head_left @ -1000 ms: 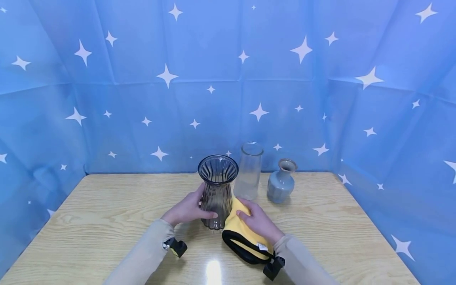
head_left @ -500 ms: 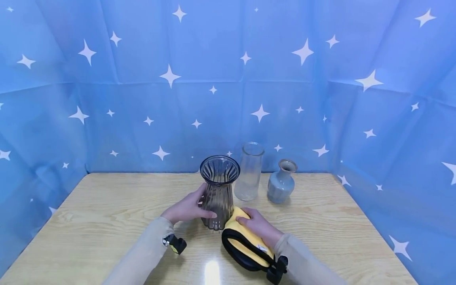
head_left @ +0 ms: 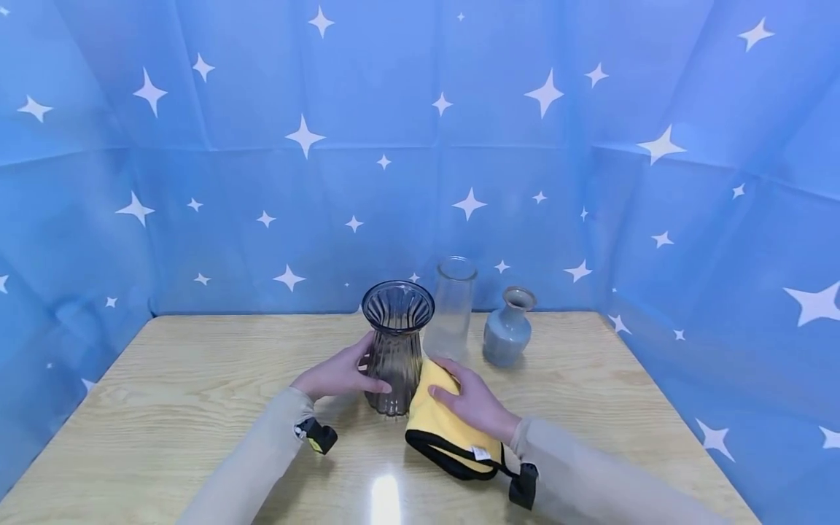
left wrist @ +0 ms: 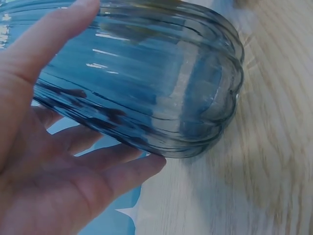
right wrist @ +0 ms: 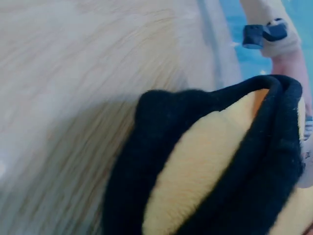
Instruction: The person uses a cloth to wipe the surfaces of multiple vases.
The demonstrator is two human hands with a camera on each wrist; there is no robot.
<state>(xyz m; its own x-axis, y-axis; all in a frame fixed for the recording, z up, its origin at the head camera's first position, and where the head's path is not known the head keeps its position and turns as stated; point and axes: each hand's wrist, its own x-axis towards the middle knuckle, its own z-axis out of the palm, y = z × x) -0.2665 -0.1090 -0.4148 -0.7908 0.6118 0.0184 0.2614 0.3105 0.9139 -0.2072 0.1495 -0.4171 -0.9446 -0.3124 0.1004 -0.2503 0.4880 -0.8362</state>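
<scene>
A smoky grey ribbed glass vase [head_left: 396, 357] with a flared rim stands upright on the table. My left hand [head_left: 343, 370] grips its left side, thumb in front and fingers behind; the left wrist view shows the fingers around the ribbed glass [left wrist: 161, 83]. In my right hand [head_left: 474, 397] is a folded yellow cloth [head_left: 438, 415] with black edging and a small white tag. The cloth's upper end lies against the vase's right side. Folds of the cloth [right wrist: 200, 161] fill much of the right wrist view, where the right fingers are hidden.
Behind the grey vase, to its right, stands a clear glass vase [head_left: 453, 310]. Farther right is a small blue-grey narrow-necked vase [head_left: 508, 335]. The wooden table [head_left: 216, 379] ends at a blue star-patterned curtain [head_left: 367, 189] behind and at both sides.
My right hand slides the cloth down the vase's side, then back up. The left hand keeps its hold and the vase stays in place. The head view shifts slightly.
</scene>
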